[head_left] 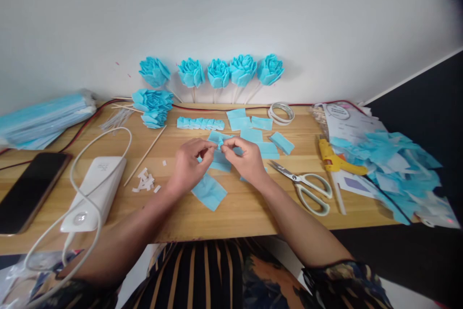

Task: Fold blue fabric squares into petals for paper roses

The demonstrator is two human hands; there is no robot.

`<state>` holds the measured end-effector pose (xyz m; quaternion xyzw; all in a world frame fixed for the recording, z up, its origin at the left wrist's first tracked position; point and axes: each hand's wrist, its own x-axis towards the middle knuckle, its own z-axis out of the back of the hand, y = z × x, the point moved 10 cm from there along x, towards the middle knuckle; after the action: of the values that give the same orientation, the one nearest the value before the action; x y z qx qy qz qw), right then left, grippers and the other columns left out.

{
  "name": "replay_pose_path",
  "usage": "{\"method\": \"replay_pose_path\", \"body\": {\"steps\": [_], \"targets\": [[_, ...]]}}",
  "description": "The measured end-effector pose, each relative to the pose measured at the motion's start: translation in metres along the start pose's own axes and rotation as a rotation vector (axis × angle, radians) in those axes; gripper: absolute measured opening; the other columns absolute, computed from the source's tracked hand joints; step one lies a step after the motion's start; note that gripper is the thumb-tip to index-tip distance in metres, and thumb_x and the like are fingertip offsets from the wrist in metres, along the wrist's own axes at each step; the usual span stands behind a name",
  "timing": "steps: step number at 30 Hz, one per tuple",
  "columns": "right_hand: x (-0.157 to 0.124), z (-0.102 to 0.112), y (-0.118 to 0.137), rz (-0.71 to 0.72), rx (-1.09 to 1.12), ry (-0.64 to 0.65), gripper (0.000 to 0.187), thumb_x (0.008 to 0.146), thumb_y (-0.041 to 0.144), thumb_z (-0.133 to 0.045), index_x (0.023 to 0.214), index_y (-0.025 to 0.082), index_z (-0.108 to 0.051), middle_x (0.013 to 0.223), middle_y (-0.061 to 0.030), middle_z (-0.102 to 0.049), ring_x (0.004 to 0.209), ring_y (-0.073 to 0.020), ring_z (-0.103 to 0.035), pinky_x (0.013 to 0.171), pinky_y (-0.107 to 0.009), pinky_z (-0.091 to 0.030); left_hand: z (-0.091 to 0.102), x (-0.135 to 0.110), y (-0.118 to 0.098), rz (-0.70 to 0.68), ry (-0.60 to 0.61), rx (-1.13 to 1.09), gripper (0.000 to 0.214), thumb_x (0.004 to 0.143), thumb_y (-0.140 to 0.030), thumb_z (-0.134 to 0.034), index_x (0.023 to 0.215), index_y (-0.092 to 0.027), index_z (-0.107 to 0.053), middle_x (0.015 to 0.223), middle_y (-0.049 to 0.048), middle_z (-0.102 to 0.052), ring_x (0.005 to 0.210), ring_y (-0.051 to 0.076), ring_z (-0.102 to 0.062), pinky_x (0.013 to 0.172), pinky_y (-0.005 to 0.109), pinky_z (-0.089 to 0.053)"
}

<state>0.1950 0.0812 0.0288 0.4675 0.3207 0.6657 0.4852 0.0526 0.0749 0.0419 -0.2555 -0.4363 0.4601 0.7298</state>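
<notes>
Blue piece (220, 141) is ctr., over the table (181, 224); L hand (193, 162) & R hand (246, 157) both pinch it w/ fingertips (tips nearly meet). Sheets (209, 192) lie around & below, folded row (200, 123) behind. On R: scissors (297, 178), glue gun (333, 160), scrap heap (394, 169). On L: strips (145, 181), stick (145, 155), pwr bank (101, 195), phone (34, 188). Blue flowers (219, 73) at back, nr. wall (217, 10).

A small, light blue fabric piece (220, 141), thin and soft-looking, is pinched at once by the left hand (193, 162) and the right hand (246, 157), which nearly meet on it. It is gathered and creased between them, with part of it hidden. It sits over the middle of the table (246, 217), among flat blue rectangles (220, 164); whether it touches them is unclear.
</notes>
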Motion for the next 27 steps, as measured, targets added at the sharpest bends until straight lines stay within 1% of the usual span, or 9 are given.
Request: {"method": "replay_pose_path", "body": {"steps": [3, 5, 9, 11, 13, 16, 20, 24, 27], "targets": [[0.001, 0.002, -0.005, -0.071, 0.059, -0.008, 0.013, 0.081, 0.028, -0.060, 0.070, 0.020, -0.061, 0.067, 0.0016, -0.060, 0.067, -0.0137, -0.056, 0.069, -0.027, -0.046, 0.004, 0.000, 0.006, 0.047, -0.032, -0.026, 0.018, 0.088, -0.025, -0.056, 0.081, -0.016, -0.070, 0.068, 0.0010, -0.062, 0.059, 0.012, -0.049, 0.055, 0.025, -0.037], [0.002, 0.003, -0.008, -0.107, 0.106, -0.009, 0.014, 0.080, 0.029, -0.060, 0.070, 0.020, -0.060, 0.066, 0.0022, -0.058, 0.066, -0.0132, -0.054, 0.068, -0.027, -0.045, 0.009, 0.001, 0.012, 0.107, -0.070, -0.058, 0.018, 0.088, -0.027, -0.056, 0.078, -0.016, -0.067, 0.068, 0.0006, -0.061, 0.058, 0.011, -0.048, 0.054, 0.025, -0.037], [0.003, 0.001, -0.013, -0.144, 0.165, 0.026, 0.015, 0.079, 0.032, -0.061, 0.071, 0.020, -0.059, 0.066, 0.0025, -0.056, 0.066, -0.0127, -0.052, 0.069, -0.027, -0.044, 0.016, 0.001, 0.024, 0.231, -0.141, -0.216, 0.016, 0.087, -0.030, -0.057, 0.078, -0.017, -0.059, 0.066, -0.0012, -0.057, 0.057, 0.011, -0.046, 0.053, 0.024, -0.036], [0.003, -0.001, -0.014, -0.159, 0.172, 0.057, 0.016, 0.080, 0.033, -0.060, 0.072, 0.020, -0.059, 0.067, 0.0021, -0.056, 0.067, -0.0127, -0.052, 0.068, -0.027, -0.044, 0.018, 0.002, 0.026, 0.270, -0.149, -0.290, 0.017, 0.086, -0.033, -0.058, 0.078, -0.018, -0.057, 0.068, -0.0010, -0.056, 0.060, 0.011, -0.047, 0.056, 0.024, -0.038], [0.002, -0.004, -0.015, -0.172, 0.173, 0.088, 0.016, 0.080, 0.034, -0.060, 0.072, 0.020, -0.059, 0.067, 0.0021, -0.056, 0.066, -0.0126, -0.051, 0.066, -0.026, -0.043, 0.016, 0.003, 0.028, 0.307, -0.108, -0.325, 0.019, 0.086, -0.036, -0.059, 0.083, -0.017, -0.060, 0.072, 0.0000, -0.058, 0.064, 0.013, -0.050, 0.060, 0.025, -0.041], [0.001, -0.008, -0.014, -0.174, 0.162, 0.125, 0.015, 0.079, 0.033, -0.059, 0.072, 0.020, -0.058, 0.066, 0.0023, -0.054, 0.065, -0.0126, -0.050, 0.063, -0.026, -0.041, 0.007, 0.005, 0.029, 0.351, 0.018, -0.343, 0.026, 0.086, -0.041, -0.058, 0.091, -0.017, -0.067, 0.078, 0.0020, -0.063, 0.070, 0.015, -0.054, 0.065, 0.027, -0.044], [0.000, -0.012, -0.009, -0.161, 0.101, 0.165, 0.013, 0.079, 0.030, -0.058, 0.072, 0.019, -0.058, 0.068, 0.0016, -0.055, 0.068, -0.0129, -0.050, 0.061, -0.025, -0.038, -0.006, 0.004, 0.029, 0.362, 0.151, -0.391, 0.025, 0.083, -0.041, -0.062, 0.088, -0.017, -0.066, 0.077, 0.0018, -0.063, 0.069, 0.015, -0.055, 0.062, 0.027, -0.042], [0.000, -0.012, -0.008, -0.159, 0.068, 0.178, 0.013, 0.080, 0.029, -0.057, 0.072, 0.019, -0.059, 0.068, 0.0014, -0.056, 0.068, -0.0131, -0.051, 0.059, -0.025, -0.037, -0.009, 0.002, 0.030, 0.352, 0.163, -0.416, 0.020, 0.080, -0.036, -0.063, 0.076, -0.017, -0.061, 0.067, -0.0014, -0.056, 0.062, 0.012, -0.049, 0.056, 0.024, -0.038], [0.000, -0.011, -0.010, -0.172, 0.099, 0.169, 0.014, 0.081, 0.031, -0.056, 0.078, 0.019, -0.063, 0.071, 0.0002, -0.060, 0.072, -0.0145, -0.055, 0.063, -0.025, -0.041, -0.009, 0.001, 0.032, 0.377, 0.140, -0.440, 0.020, 0.079, -0.036, -0.064, 0.074, -0.017, -0.060, 0.064, -0.0025, -0.053, 0.058, 0.011, -0.046, 0.053, 0.023, -0.036]]}}
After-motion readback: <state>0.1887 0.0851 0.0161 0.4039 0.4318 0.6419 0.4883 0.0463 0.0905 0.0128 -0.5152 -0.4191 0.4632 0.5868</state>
